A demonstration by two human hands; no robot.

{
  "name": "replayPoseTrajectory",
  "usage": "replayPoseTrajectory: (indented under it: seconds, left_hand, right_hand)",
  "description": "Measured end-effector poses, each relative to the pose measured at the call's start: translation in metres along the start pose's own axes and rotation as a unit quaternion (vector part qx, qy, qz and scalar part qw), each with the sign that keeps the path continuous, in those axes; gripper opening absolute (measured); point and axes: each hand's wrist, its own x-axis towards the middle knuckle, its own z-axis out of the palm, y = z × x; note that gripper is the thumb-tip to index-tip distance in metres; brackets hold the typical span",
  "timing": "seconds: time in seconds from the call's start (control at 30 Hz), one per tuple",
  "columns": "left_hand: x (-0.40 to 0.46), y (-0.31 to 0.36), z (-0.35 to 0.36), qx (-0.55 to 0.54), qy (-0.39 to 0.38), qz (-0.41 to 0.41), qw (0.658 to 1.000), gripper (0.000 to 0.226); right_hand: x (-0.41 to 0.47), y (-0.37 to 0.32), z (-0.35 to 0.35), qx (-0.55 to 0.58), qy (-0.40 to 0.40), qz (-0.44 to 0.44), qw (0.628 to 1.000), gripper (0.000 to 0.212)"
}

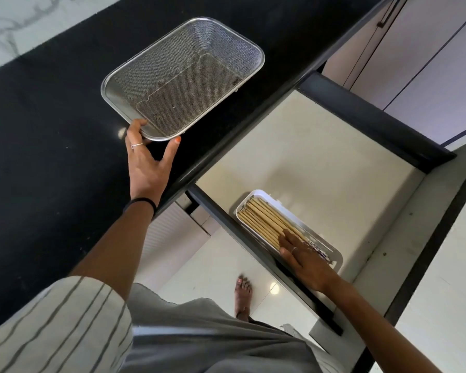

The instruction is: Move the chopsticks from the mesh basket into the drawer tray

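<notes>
The steel mesh basket [221,36] stands on the black counter with nothing inside it. My left hand [148,160] grips its near corner, fingers over the rim and thumb against the outside. A bundle of pale wooden chopsticks [264,219] lies lengthwise in the white tray [336,261] inside the open drawer. My right hand [304,258] lies flat on the near end of the chopsticks, fingers straight, covering their decorated tips.
The black counter [51,130] stretches to the left and far side. The open drawer [320,157] has a pale floor and dark side rails. Grey cabinet doors [414,63] stand at upper right. My bare foot [242,294] is on the glossy tiled floor below.
</notes>
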Motion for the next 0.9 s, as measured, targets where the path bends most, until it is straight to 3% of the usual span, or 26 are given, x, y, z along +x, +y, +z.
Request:
replayPoseTrajectory:
  seconds: [0.2,0.43,0.67,0.9]
  left_hand:
    - [-0.0009,-0.0004,0.0,0.003,0.001,-0.002,1.0,0.063]
    - [-0.0004,0.0002,0.0013,0.012,0.0,-0.004,1.0,0.063]
    - [0.0012,-0.0011,0.0016,0.02,0.0,-0.003,1.0,0.065]
    - [0.0018,-0.0025,0.0021,0.023,0.004,0.0,1.0,0.065]
  right_hand:
    - [-0.0013,0.0045,0.0085,-0.114,-0.026,0.007,0.993,0.069]
    - [-0.0022,0.0048,0.01,-0.16,0.003,0.012,0.987,0.078]
    - [-0.0032,0.0091,0.0045,-0.149,0.0,0.03,0.988,0.085]
    - [-0.0091,0.0094,0.0021,-0.104,-0.025,-0.002,0.994,0.074]
